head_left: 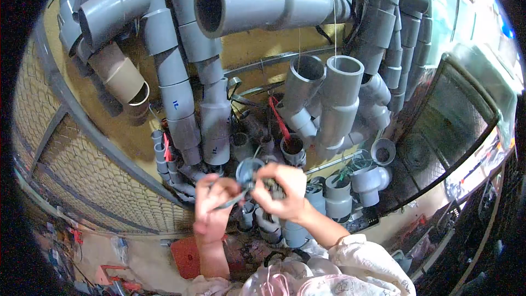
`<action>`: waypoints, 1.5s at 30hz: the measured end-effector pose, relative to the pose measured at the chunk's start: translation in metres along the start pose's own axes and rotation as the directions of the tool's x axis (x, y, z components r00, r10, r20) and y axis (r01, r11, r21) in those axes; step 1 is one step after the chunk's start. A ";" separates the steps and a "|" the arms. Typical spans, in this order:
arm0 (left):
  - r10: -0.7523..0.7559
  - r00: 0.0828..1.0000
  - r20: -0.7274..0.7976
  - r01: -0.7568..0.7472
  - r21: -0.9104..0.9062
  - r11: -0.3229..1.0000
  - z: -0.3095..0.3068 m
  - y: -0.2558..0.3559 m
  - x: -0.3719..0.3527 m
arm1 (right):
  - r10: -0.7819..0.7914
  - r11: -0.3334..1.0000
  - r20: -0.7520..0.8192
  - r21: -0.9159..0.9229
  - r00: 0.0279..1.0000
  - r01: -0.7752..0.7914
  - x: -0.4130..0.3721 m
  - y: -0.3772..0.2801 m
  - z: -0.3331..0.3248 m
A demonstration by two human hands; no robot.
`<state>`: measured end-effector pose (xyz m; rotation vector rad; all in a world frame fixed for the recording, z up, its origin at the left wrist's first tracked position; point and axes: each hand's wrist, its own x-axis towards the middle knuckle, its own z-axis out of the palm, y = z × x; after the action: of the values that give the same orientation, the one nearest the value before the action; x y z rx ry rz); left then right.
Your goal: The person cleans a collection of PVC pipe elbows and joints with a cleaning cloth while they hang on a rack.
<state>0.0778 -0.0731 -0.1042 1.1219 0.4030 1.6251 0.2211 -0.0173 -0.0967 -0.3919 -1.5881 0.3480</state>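
My left hand (211,203) is closed with curled fingers on a thin dark strip (233,201), perhaps a cord or strap, smeared by motion. Close beside it, my right hand (282,189) is pinched, thumb against fingers, near the same strip and the rim of a grey pipe fitting (249,170). What sits between the right fingertips is too blurred to make out. The fitting stands with its round mouth toward me, just beyond both hands. Below the hands hang more grey fittings (296,234), partly hidden by my right forearm.
Strings of grey pipe fittings (178,98) hang on the wall, and a large one (257,3) juts out above the hands. Wire mesh (104,153) stands at left, a dark framed panel (438,131) at right. A red object (186,257) lies below, left of my forearm.
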 end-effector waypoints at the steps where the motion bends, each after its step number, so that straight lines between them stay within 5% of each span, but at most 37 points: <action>1: 0.021 0.998 0.052 -0.033 0.251 0.967 -0.001 -0.008 0.006 | 0.001 1.000 -0.058 -0.026 0.998 -0.002 0.009 0.004 0.002; 4: 0.074 0.978 0.194 -0.184 0.642 0.744 0.009 -0.024 0.030 | 0.082 0.981 -0.207 -0.155 0.975 -0.115 0.027 0.018 0.007; 6: 0.081 0.985 0.150 -0.148 0.513 0.846 0.021 -0.026 0.045 | 0.149 0.961 -0.197 -0.200 0.969 -0.188 0.036 0.027 0.003; 10: -0.197 0.980 0.036 0.131 0.630 0.765 0.015 -0.029 0.082 | 0.349 0.814 -0.222 -0.409 0.910 -0.412 0.056 0.038 -0.014; 13: 0.046 0.998 -0.036 0.000 0.793 0.609 0.016 -0.032 0.119 | 0.106 0.709 -0.318 -0.640 0.942 -0.296 0.067 0.064 -0.019; 16: 0.281 0.958 0.055 -0.167 0.905 0.392 0.025 -0.035 0.150 | 0.064 0.801 -0.269 -0.560 0.961 -0.210 0.079 0.095 -0.017; 18: 0.399 0.895 0.201 -0.296 0.935 0.193 0.020 -0.046 0.159 | 0.013 0.719 -0.122 -0.689 0.992 -0.094 0.079 0.100 -0.023; 19: 0.414 0.887 0.206 -0.296 0.941 0.166 0.023 -0.044 0.158 | 0.060 0.770 -0.172 -0.618 0.983 -0.155 0.080 0.110 -0.022; 20: 0.373 0.900 0.224 -0.282 0.953 0.108 0.022 -0.045 0.159 | 0.111 0.813 -0.218 -0.541 0.970 -0.215 0.081 0.115 -0.021; 21: 0.329 0.914 0.236 -0.267 0.962 0.051 0.019 -0.047 0.158 | 0.150 0.759 -0.087 -0.629 0.985 -0.171 0.083 0.102 -0.027; 23: 0.234 0.949 0.213 -0.213 0.977 -0.027 0.014 -0.049 0.152 | 0.369 0.842 0.036 -0.437 0.929 -0.317 0.070 0.155 -0.043; 25: 0.153 0.977 0.149 -0.140 0.988 -0.069 0.011 -0.050 0.147 | 0.404 0.802 0.039 -0.496 0.914 -0.333 0.059 0.132 -0.048; 26: 0.141 0.974 0.176 -0.179 0.984 0.007 0.009 -0.049 0.143 | 0.273 0.745 0.047 -0.642 0.961 -0.180 0.041 0.125 -0.047; 28: 0.137 0.961 0.241 -0.261 0.954 0.146 -0.003 -0.052 0.131 | 0.160 0.846 0.005 -0.516 0.987 -0.135 0.029 0.091 -0.044; 29: 0.248 0.933 0.262 -0.305 0.940 0.155 -0.012 -0.064 0.119 | 0.320 0.840 -0.094 -0.433 0.943 -0.328 0.023 0.067 -0.041; 30: 0.248 0.952 0.179 -0.258 0.904 0.341 -0.024 -0.075 0.108 | 0.467 0.800 -0.190 -0.325 0.864 -0.504 0.017 0.043 -0.039; 31: 0.355 0.914 0.198 -0.303 0.914 0.270 -0.020 -0.073 0.094 | 0.487 0.871 -0.141 0.004 0.862 -0.491 0.003 0.037 -0.036; 34: 0.524 0.834 0.172 -0.322 0.923 0.210 -0.028 -0.087 0.046 | 0.618 0.778 -0.144 -0.031 0.773 -0.627 -0.058 0.054 -0.028; 36: 0.517 0.841 0.158 -0.251 0.961 0.115 -0.041 -0.109 0.021 | 0.468 0.874 -0.227 -0.025 0.854 -0.486 -0.073 0.051 -0.021; 37: 0.542 0.839 0.042 -0.184 0.960 0.210 -0.045 -0.121 0.014 | 0.494 0.869 -0.221 0.153 0.841 -0.470 -0.064 0.047 -0.021; 38: 0.555 0.829 -0.077 -0.117 0.945 0.306 -0.047 -0.135 0.009 | 0.345 0.938 -0.272 0.065 0.898 -0.341 -0.048 0.044 -0.021; 39: 0.471 0.836 -0.281 -0.081 0.786 0.613 -0.059 -0.158 0.004 | 0.289 0.956 -0.364 0.055 0.885 -0.289 -0.036 0.046 -0.019; 41: 0.084 0.938 -0.335 0.119 0.541 0.833 -0.063 -0.155 0.000 | 0.211 0.954 -0.435 -0.103 0.876 -0.281 -0.007 0.057 -0.017; 42: -0.097 0.935 -0.341 0.230 0.375 0.898 -0.059 -0.150 0.000 | 0.182 0.944 -0.466 -0.162 0.866 -0.286 -0.004 0.068 -0.015; 45: -0.300 0.860 -0.412 0.362 0.079 0.929 -0.057 -0.140 -0.008 | 0.141 0.912 -0.269 -0.339 0.953 -0.231 -0.035 0.060 -0.004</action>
<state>0.1101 -0.0128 -0.2391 0.7731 0.9501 1.5194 0.2285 0.0204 -0.1549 -0.8503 -1.3773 0.1382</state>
